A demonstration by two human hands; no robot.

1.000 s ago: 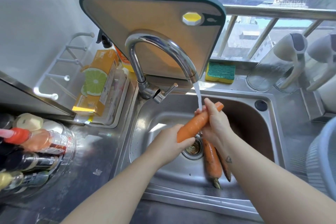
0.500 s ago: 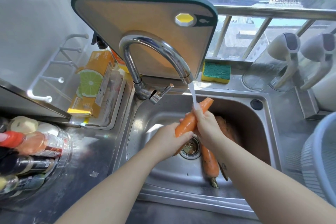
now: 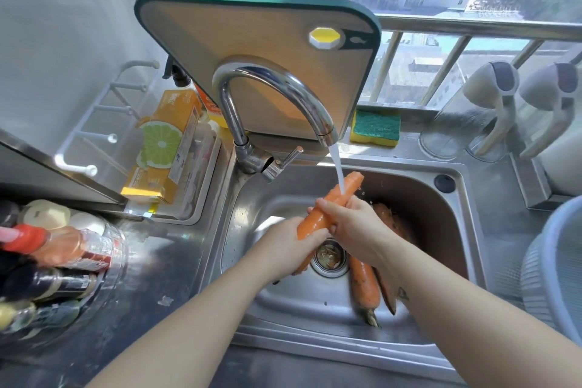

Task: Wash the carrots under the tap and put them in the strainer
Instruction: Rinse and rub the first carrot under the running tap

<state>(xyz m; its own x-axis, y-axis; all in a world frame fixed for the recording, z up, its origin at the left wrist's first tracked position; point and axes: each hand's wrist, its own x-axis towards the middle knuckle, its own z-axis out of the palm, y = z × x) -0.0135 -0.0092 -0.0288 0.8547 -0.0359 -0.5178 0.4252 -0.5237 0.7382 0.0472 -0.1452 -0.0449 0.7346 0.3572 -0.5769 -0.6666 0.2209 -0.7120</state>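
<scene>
Water runs from the chrome tap [image 3: 277,97] onto the upper end of an orange carrot [image 3: 327,208] held slanted over the steel sink [image 3: 450,245]. My left hand [image 3: 289,249] grips the carrot's lower end. My right hand [image 3: 352,227] wraps around its middle, just below the stream. Two more carrots [image 3: 365,286] lie on the sink floor beside the drain [image 3: 329,257], partly hidden by my right forearm. The pale grey strainer [image 3: 548,271] stands on the counter at the right edge, only partly in view.
A green-rimmed cutting board [image 3: 261,56] leans behind the tap. A yellow-green sponge [image 3: 374,129] lies on the back ledge. An orange box [image 3: 163,148] sits in a tray left of the sink. Bottles [image 3: 53,255] crowd the left counter. Two upturned jugs [image 3: 491,104] stand at the back right.
Both hands have shifted along the carrot while rubbing it. Its upper end has risen closer to the spout, and the water now strikes near that end.
</scene>
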